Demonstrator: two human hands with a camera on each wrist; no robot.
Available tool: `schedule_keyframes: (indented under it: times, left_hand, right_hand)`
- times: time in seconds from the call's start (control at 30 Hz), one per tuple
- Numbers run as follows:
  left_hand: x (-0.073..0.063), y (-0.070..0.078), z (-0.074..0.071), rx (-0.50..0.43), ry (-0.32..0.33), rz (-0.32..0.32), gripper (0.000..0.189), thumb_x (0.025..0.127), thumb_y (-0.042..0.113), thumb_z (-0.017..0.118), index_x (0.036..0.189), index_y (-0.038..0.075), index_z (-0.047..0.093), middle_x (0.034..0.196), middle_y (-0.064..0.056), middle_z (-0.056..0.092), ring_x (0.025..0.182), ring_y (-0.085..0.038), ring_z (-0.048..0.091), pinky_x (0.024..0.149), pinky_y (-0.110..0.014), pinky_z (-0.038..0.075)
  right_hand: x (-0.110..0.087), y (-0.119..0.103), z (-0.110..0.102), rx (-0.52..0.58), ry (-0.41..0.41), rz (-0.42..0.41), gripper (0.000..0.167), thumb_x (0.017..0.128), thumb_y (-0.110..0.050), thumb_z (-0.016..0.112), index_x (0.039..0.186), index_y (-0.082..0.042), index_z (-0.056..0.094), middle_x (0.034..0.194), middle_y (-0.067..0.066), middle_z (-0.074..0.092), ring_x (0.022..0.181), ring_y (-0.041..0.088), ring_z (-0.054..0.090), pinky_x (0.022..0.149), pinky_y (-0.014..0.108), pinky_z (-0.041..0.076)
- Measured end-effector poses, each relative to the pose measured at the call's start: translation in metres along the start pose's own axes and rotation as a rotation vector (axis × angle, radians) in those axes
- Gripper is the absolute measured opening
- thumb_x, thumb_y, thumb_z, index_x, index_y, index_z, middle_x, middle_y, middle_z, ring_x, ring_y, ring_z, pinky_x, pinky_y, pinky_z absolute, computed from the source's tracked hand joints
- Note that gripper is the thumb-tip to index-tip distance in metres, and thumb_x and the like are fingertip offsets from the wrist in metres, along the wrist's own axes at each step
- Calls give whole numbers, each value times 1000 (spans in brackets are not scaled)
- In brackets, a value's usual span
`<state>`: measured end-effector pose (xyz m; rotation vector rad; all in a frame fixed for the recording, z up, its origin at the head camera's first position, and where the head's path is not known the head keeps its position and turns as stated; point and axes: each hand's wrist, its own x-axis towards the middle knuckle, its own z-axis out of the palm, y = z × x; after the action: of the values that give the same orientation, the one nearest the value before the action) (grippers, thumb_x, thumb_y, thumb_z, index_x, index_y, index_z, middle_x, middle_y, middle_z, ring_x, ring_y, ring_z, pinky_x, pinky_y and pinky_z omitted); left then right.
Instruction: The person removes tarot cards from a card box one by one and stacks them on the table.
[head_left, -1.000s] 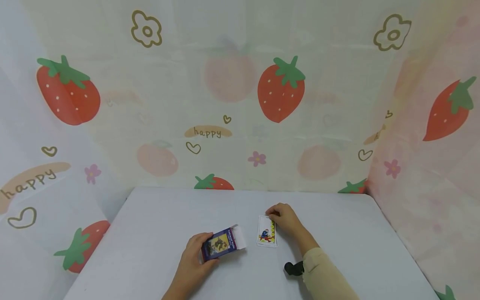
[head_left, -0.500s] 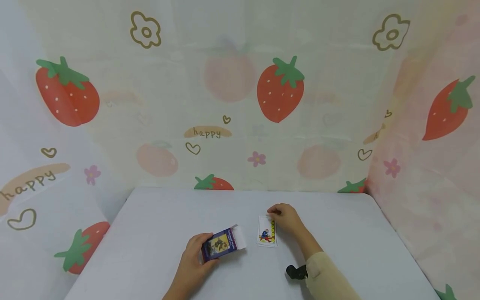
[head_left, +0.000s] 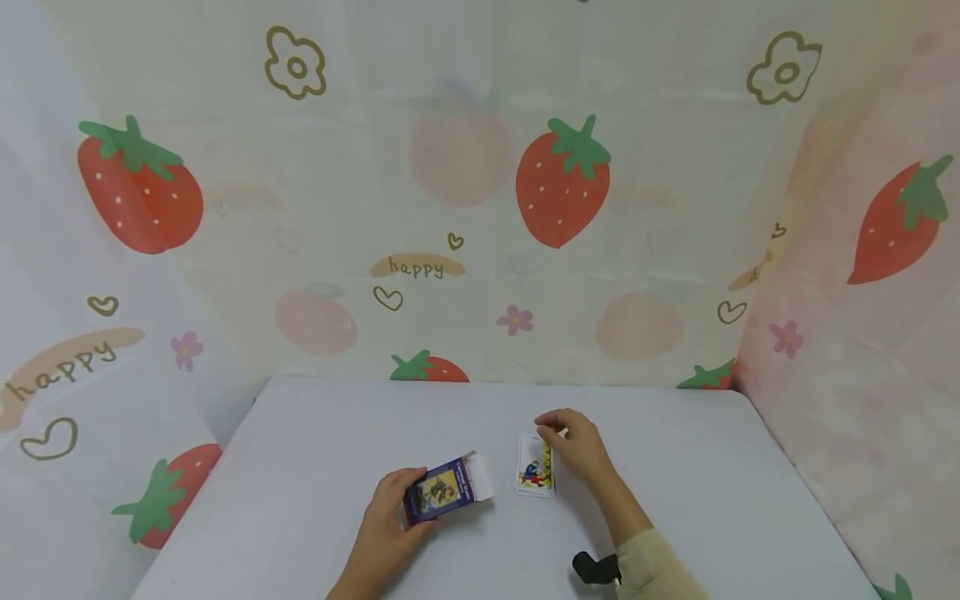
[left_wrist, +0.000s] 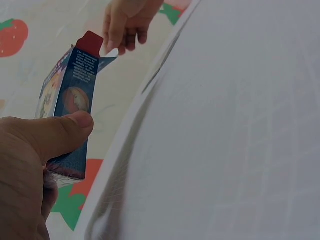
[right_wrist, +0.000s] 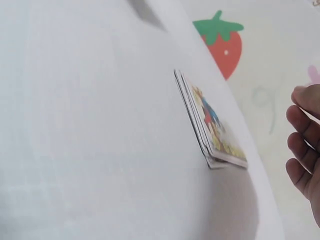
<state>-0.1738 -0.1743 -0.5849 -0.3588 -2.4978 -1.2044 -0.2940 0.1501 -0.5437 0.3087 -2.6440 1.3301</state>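
Observation:
In the head view my left hand (head_left: 386, 521) grips a dark blue card box (head_left: 438, 492) by its sides. Its end flap (head_left: 482, 479) stands open toward the right. The left wrist view shows the thumb pressed along the box's narrow printed side, with a red tab (left_wrist: 90, 44) sticking up at the end. A small stack of picture cards (head_left: 534, 475) lies face up on the table to the right of the box. My right hand (head_left: 583, 446) hovers at the stack's far right corner, fingers loosely bent. Nothing shows between those fingers in the right wrist view, where a gap separates them from the cards.
The table (head_left: 337, 425) has a white cover. Behind it and along both sides hang sheets (head_left: 480, 317) printed with strawberries and flowers. A black wrist-worn device (head_left: 596, 568) juts out from the right cuff, low over the table.
My right hand has come slightly away from the cards, and its forearm has drifted right and toward me. The left hand and the box have stayed in place.

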Motion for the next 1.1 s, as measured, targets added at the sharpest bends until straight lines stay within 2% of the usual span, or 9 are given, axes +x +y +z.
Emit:
schedule_keyframes:
  times: [0.23, 0.43, 0.83, 1.1]
  left_hand:
    - [0, -1, 1, 3, 14, 20, 82, 68, 13, 95, 141, 16, 57, 138, 5, 56, 130, -20, 54, 111, -49, 47]
    - [0, 0, 2, -6, 17, 6, 82, 67, 12, 95, 141, 17, 58, 137, 10, 56, 130, -15, 53, 112, -48, 47]
    - [-1, 3, 0, -52, -22, -47, 80, 72, 17, 94, 143, 17, 56, 139, 8, 54, 133, -16, 51, 115, -48, 44]
    - [-1, 5, 0, -47, -21, -46, 80, 71, 17, 94, 142, 18, 57, 139, 9, 54, 133, -15, 51, 116, -47, 43]
  right_hand:
    - [-19, -12, 8, 77, -2, 8, 10, 96, -20, 73, 105, -18, 76, 96, -7, 69, 92, 11, 59, 80, 27, 51]
    - [-33, -23, 13, 120, -10, -2, 9, 96, -23, 73, 104, -20, 76, 95, -9, 68, 93, 12, 58, 78, 26, 50]
    - [-51, -42, 22, 168, 10, -54, 7, 94, -22, 75, 101, -23, 76, 93, -12, 70, 89, 9, 60, 78, 24, 50]
    - [-59, -49, 30, 220, -19, -32, 8, 93, -20, 75, 101, -19, 76, 91, -8, 70, 82, 9, 59, 68, 21, 51]
